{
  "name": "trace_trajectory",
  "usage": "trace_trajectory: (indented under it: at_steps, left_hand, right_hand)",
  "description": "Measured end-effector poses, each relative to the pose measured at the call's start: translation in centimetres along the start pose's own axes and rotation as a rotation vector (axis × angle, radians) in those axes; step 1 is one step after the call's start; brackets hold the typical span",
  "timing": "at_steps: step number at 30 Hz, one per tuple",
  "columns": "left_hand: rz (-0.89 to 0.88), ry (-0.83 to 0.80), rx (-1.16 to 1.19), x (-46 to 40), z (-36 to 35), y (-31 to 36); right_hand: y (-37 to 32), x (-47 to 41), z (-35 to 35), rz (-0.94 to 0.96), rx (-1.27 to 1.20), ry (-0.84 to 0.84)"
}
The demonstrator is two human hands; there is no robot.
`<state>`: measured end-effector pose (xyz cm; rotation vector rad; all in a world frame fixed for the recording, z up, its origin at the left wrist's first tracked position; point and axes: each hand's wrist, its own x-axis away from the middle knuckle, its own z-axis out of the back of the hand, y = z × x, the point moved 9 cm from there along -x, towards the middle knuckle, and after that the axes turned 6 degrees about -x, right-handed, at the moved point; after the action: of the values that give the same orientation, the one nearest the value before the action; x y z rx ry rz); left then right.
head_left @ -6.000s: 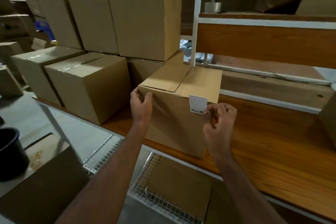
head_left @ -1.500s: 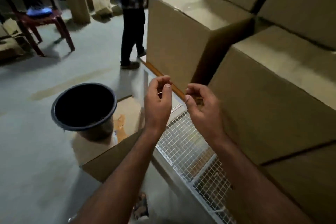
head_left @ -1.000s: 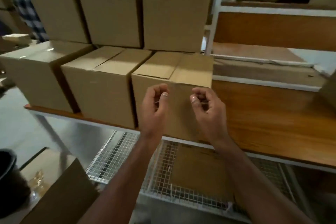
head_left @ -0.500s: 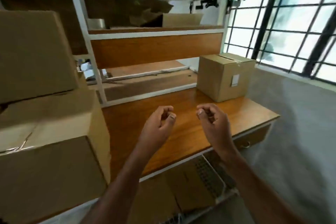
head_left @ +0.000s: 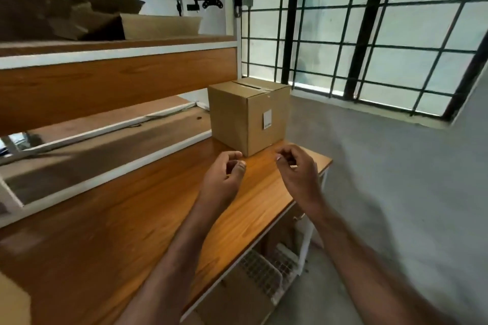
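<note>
A taped cardboard box [head_left: 237, 116] with a small white label [head_left: 267, 119] on its right face stands at the far right end of the wooden tabletop [head_left: 137, 224]. My left hand [head_left: 224, 177] hovers above the tabletop just in front of the box, fingers loosely curled, thumb near the fingertips, with nothing visible in it. At the same height over the table's right corner is my right hand [head_left: 298, 174], also loosely curled and holding nothing I can see. Neither hand touches the box.
A white-framed shelf unit with wooden boards [head_left: 113, 82] rises behind the tabletop; crumpled brown cardboard [head_left: 79, 13] lies on its upper shelf. A barred window [head_left: 369, 34] and grey wall [head_left: 396, 179] are at right. A wire rack [head_left: 264, 272] sits under the table.
My view has swung right, away from the stacked boxes, and closer to the labelled box at the table's end. Both hands stay raised and loosely curled.
</note>
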<state>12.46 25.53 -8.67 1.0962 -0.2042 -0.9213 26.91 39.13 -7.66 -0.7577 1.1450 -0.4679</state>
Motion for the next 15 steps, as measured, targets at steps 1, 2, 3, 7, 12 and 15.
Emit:
trace_trajectory:
  at_steps: [1, 2, 3, 7, 12, 15]
  left_hand:
    - [0.004, 0.0, 0.005, -1.4, -0.9, -0.4]
    - [0.012, -0.001, 0.006, -2.8, -2.0, -0.8]
    - [0.02, -0.007, 0.004, -4.2, -3.2, -1.2]
    - [0.054, 0.007, -0.024, -10.8, -7.9, -2.2]
    - [0.149, 0.134, -0.05, -19.8, -11.3, -3.3]
    - [0.219, 0.195, -0.061, -24.3, -12.7, -3.7]
  right_hand:
    - [1.3, -0.9, 0.3, -0.006, 0.0, 0.014]
    - [2.7, -2.0, 0.6, -0.017, 0.0, 0.024]
    - [4.3, -3.1, 0.7, -0.031, -0.004, 0.029]
    - [10.6, -8.5, 1.2, -0.059, -0.009, 0.031]
    - [18.1, -17.1, 0.8, -0.11, -0.05, -0.058]
    - [22.8, -23.0, -0.4, -0.207, -0.051, -0.16]
